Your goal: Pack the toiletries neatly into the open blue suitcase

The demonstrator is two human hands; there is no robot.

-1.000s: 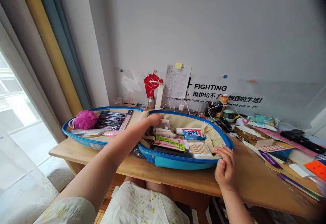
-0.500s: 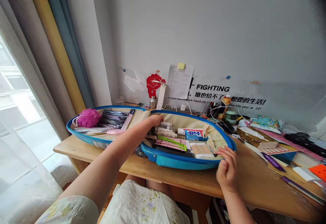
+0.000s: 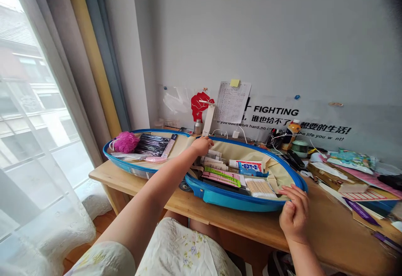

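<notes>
A blue suitcase (image 3: pixel 241 202) lies spread open on the wooden desk, its two halves side by side. My left hand (image 3: pixel 202 145) is closed at the back left corner of the right half, near some white tubes (image 3: pixel 215 165); its fingertips are hidden. At the right end, my right hand (image 3: pixel 294 211) hooks its fingers over the rim, with the thumb outside. Between the hands lie a toothpaste tube (image 3: pixel 248 166), green and pink packets (image 3: pixel 221 176) and a pack of cotton swabs (image 3: pixel 260 187). The left half holds a pink bath puff (image 3: pixel 126 142) and a pack of black sticks (image 3: pixel 153 145).
Along the wall stand a small silver-capped jar (image 3: pixel 197 127), an orange-labelled bottle (image 3: pixel 291 135) and a green jar (image 3: pixel 300 147). Papers, packets and a purple strip (image 3: pixel 361 211) clutter the right of the desk (image 3: pixel 329 234). Curtains (image 3: pixel 94 58) hang at the left.
The whole view has shifted, so everything appears further right. My left hand has risen slightly from the tubes towards the back rim. My right hand stays at the right rim.
</notes>
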